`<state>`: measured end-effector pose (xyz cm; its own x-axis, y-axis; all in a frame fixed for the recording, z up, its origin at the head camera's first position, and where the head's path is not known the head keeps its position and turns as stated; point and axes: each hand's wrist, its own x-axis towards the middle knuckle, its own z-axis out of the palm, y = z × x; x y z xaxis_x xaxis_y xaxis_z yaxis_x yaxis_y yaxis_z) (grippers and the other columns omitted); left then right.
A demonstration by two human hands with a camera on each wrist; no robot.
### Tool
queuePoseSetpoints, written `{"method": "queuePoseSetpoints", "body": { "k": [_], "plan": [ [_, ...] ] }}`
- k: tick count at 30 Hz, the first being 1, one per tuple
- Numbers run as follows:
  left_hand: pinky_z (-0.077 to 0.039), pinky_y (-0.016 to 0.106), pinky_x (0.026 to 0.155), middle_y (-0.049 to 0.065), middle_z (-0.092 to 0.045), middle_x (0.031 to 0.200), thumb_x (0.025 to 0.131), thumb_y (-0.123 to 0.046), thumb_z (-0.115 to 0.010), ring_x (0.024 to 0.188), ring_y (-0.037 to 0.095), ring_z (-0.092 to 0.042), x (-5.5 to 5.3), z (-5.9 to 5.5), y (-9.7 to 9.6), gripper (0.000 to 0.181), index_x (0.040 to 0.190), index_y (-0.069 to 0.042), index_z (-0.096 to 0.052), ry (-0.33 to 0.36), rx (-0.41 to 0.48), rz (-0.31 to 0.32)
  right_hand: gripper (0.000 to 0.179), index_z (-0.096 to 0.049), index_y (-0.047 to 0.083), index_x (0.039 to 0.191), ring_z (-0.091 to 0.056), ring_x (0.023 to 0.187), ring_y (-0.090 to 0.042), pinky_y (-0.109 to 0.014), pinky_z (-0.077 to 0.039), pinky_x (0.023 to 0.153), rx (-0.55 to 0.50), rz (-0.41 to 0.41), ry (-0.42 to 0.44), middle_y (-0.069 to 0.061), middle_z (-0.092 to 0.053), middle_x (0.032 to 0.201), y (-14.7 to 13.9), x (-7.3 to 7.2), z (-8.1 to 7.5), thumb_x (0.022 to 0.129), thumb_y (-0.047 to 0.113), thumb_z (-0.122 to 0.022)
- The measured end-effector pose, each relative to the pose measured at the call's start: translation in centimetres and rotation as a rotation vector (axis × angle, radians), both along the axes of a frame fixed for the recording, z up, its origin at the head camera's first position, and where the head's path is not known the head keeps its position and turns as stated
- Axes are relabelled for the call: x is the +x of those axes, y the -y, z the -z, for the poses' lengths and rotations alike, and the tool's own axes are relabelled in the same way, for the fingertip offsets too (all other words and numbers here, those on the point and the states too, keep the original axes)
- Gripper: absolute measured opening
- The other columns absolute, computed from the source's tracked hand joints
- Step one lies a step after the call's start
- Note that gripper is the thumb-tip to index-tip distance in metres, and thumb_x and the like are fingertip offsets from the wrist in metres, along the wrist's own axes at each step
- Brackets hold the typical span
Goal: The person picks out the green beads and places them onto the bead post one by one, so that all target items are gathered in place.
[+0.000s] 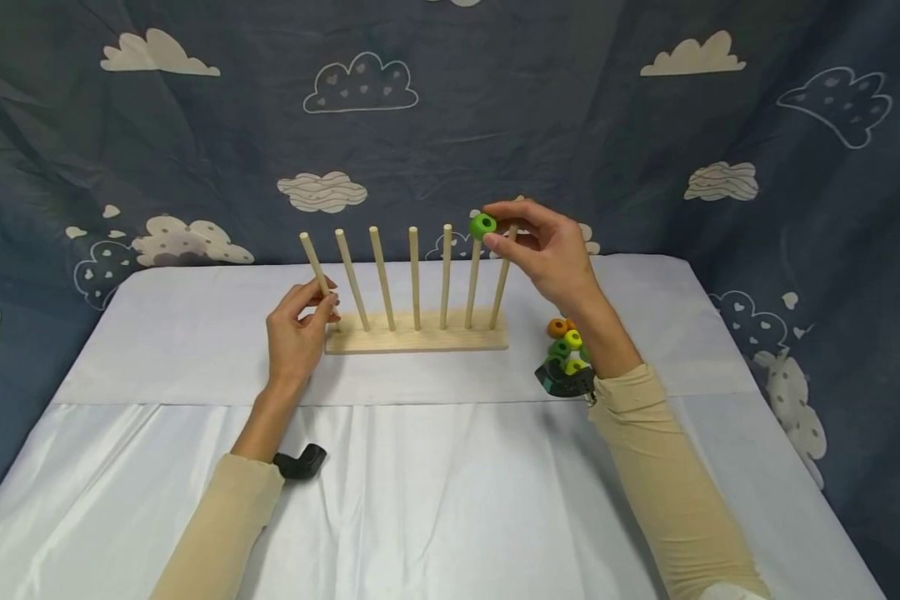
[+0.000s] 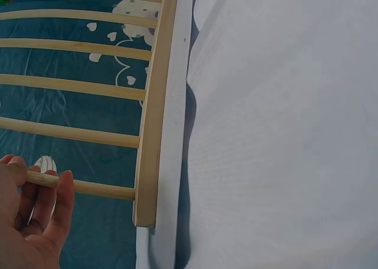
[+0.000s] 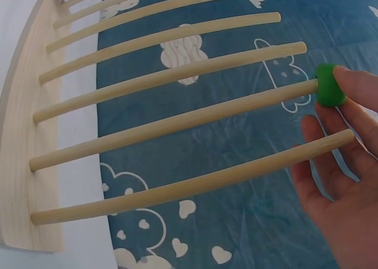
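Observation:
A wooden rack with a flat base (image 1: 420, 340) and several upright pegs (image 1: 382, 283) stands on the white-covered table. My left hand (image 1: 297, 333) grips the leftmost peg (image 2: 106, 190) between thumb and fingers, low down in the head view. In my right hand (image 1: 547, 254) a green bead (image 1: 482, 225) with a dark hole is pinched between thumb and index finger. The bead (image 3: 331, 86) sits right at the tip of the second peg from the right (image 3: 177, 123). The rightmost peg (image 3: 195, 177) passes in front of my right palm in the right wrist view.
A small pile of orange, yellow and green beads (image 1: 573, 339) lies right of the base, partly hidden by my right forearm and the black wrist camera (image 1: 565, 379). A dark blue curtain with clouds (image 1: 360, 83) hangs behind the table (image 1: 435, 483).

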<state>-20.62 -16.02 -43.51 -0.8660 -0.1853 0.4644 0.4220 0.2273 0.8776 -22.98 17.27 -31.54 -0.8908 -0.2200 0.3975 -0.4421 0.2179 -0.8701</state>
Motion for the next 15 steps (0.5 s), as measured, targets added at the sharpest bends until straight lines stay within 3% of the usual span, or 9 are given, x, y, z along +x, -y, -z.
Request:
{"method": "queuePoseSetpoints", "body": {
  "k": [10,15],
  "plan": [
    [-0.071,0.030,0.072,0.000,-0.064,0.096,0.098,-0.002,-0.070,0.088,0.005,-0.069,0.07,0.00,0.14,0.017,0.114,0.002,-0.075,0.002,0.003,0.013,0.036,-0.069,0.005,0.133,-0.059,0.104,-0.015,-0.012,-0.056,0.083,0.018,0.013,0.007,-0.002,-0.064,0.121,0.30,-0.03,0.38,0.097,0.009,-0.074],
    [-0.071,0.030,0.072,0.001,-0.064,0.096,0.098,-0.001,-0.070,0.088,0.005,-0.070,0.10,-0.05,0.15,0.018,0.115,0.003,-0.074,-0.002,0.009,0.023,0.036,-0.070,0.007,0.132,-0.057,0.100,-0.016,-0.012,-0.055,0.078,0.066,0.032,0.008,-0.006,-0.063,0.117,0.45,0.02,0.69,0.097,0.011,-0.075]
  ]
}}
